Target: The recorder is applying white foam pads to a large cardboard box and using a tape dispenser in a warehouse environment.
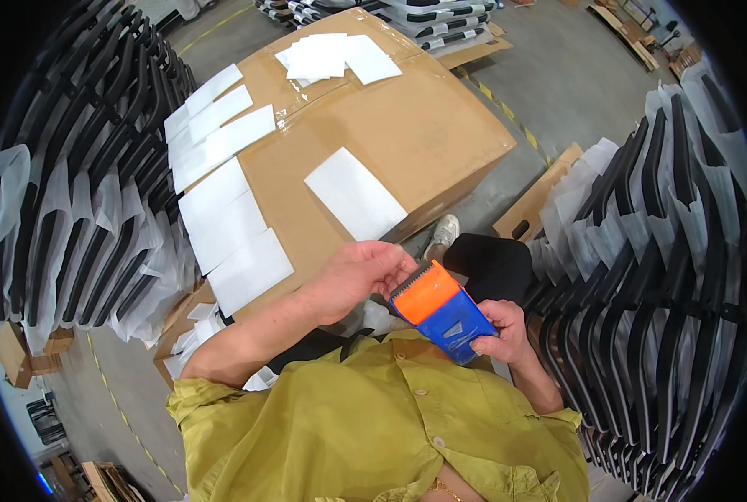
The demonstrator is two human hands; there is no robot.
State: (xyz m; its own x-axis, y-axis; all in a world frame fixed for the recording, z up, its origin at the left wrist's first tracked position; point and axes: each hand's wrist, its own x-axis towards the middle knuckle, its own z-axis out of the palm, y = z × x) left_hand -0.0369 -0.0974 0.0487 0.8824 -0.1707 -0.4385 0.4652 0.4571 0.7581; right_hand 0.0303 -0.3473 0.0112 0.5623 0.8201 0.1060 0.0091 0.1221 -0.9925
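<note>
"What is the person wearing on top?"

"They're wearing a yellow-green shirt [306, 435]; pale round buttons [438, 442] are running down its front, and its short sleeves [202, 410] are creasing."

"Is anything glinting at its opening?"

"A thin gold-coloured chain [445, 489] is hanging there."

"And lower?"

"Black trousers [492, 272] are showing, and a pale shoe [445, 232] is peeking out beside the cardboard box's [428, 117] near-right edge."

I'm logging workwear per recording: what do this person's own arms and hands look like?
The left hand and right hand are bare, with no gloves. The forearms are uncovered below the short, loose sleeves of a yellow-green shirt. No watch or bracelet shows.
</note>
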